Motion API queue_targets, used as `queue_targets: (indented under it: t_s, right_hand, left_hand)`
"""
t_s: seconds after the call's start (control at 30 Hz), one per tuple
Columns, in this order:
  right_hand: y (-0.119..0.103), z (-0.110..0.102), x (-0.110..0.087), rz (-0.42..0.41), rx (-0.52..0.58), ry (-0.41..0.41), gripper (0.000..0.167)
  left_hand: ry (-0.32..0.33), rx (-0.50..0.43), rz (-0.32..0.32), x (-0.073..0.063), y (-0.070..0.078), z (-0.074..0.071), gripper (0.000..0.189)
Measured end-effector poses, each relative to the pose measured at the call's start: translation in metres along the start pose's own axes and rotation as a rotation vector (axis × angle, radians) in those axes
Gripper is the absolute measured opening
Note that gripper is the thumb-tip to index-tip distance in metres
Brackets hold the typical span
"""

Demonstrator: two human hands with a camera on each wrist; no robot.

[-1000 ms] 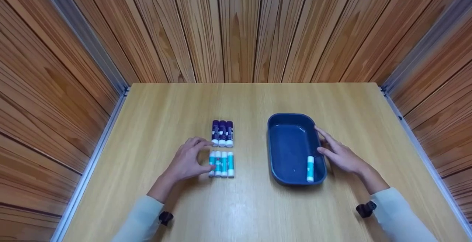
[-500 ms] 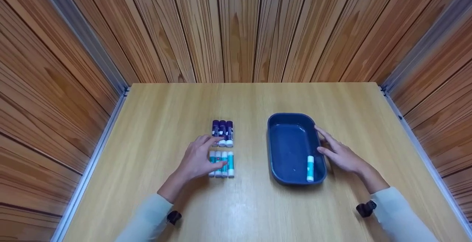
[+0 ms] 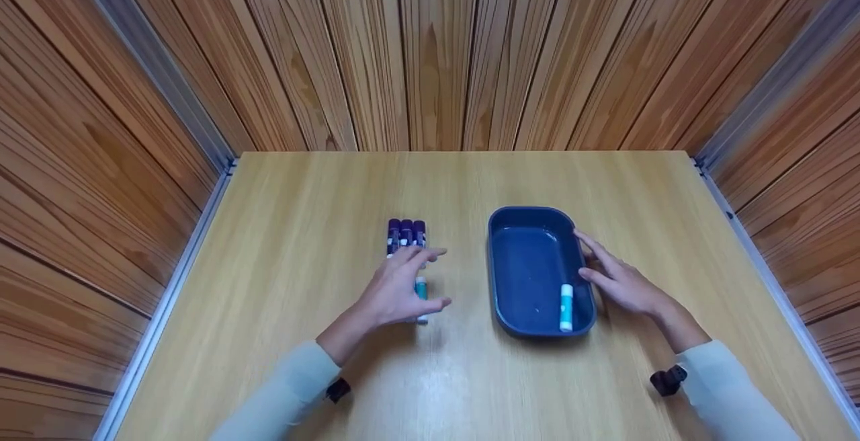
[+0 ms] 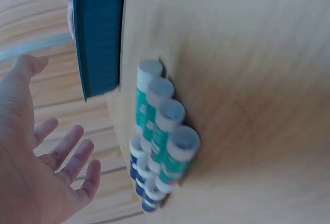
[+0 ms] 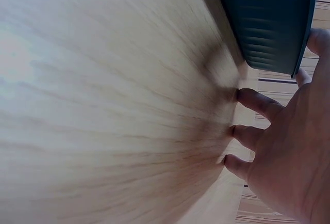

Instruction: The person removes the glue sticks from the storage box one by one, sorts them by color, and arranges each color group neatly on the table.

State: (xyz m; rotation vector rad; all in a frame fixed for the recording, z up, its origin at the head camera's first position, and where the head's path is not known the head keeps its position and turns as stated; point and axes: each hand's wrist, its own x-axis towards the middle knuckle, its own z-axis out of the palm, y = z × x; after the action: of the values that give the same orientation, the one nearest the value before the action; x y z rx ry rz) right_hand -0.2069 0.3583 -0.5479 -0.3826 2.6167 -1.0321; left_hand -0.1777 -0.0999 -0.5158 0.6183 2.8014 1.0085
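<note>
My left hand (image 3: 401,286) is spread over a row of teal-and-white glue sticks (image 4: 161,123), thumb and fingers apart and nothing between them. In the head view it covers most of that row; one teal stick (image 3: 421,288) shows past the palm. Just beyond lie three purple glue sticks (image 3: 406,231), their lower ends hidden by the fingers. My right hand (image 3: 625,284) touches the right rim of a dark blue tub (image 3: 498,293) with thumb and forefinger, the other fingertips down by the table. Inside the tub, along its right wall, lies another teal glue stick (image 3: 566,308).
Everything stands on a light wooden table (image 3: 322,192). Wood-plank walls (image 3: 430,51) enclose its back and sides, with metal rails (image 3: 164,353) along the side edges. Bare tabletop separates the stick rows from the tub.
My left hand has moved right, from the left end of the teal row past its right end, covering more of the sticks. The right hand and the tub have stayed put.
</note>
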Motion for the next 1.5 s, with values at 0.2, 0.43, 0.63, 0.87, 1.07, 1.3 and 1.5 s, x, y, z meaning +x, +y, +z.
queue_targets:
  t_s: [0.2,0.43,0.63,0.87,1.07,1.3,1.5]
  right_hand:
    - [0.001,-0.001,0.0,-0.005,0.002,-0.005,0.076]
    - [0.0,-0.002,0.001,-0.017,0.003,-0.006,0.077]
    - [0.0,0.001,0.0,-0.013,-0.014,0.0,0.075]
    - [0.0,-0.001,0.0,-0.004,-0.003,-0.008,0.076]
    - [0.0,-0.002,0.001,-0.009,0.005,-0.007,0.077]
    - [0.001,-0.003,0.001,-0.025,0.014,-0.009,0.077]
    - [0.001,-0.002,0.001,-0.012,0.017,-0.017,0.077]
  left_hand:
    - [-0.025,0.018,0.018,0.008,0.016,0.009,0.086]
    - [-0.062,0.083,0.064,0.021,0.035,0.018,0.088]
    - [-0.121,0.08,0.085,0.03,0.052,0.023,0.092]
    - [-0.183,0.056,0.061,0.039,0.073,0.028,0.091]
    - [-0.266,-0.007,0.066,0.05,0.091,0.029,0.09]
    - [-0.325,0.004,0.074,0.067,0.109,0.035,0.091]
    - [-0.382,0.058,0.085,0.074,0.12,0.05,0.089]
